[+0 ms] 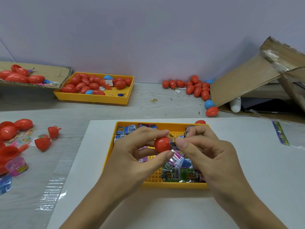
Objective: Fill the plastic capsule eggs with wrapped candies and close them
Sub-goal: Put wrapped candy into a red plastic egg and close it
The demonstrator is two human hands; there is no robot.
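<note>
My left hand (132, 152) grips a red egg half (162, 144) between thumb and fingers, above the near yellow tray (173, 185). My right hand (206, 149) pinches a wrapped candy (175, 140) at the egg half's open side; the candy is partly hidden by my fingers. Several wrapped candies (179, 175) lie in the tray under both hands. Another red egg (200, 122) peeks over the tray's far right edge.
A far yellow tray (92, 99) holds several red and blue eggs. More eggs (196, 88) lie loose by a torn cardboard box (257, 76) at right. Open egg halves (42, 143) and candy packets sit at left, with a cardboard flap (49, 71) behind.
</note>
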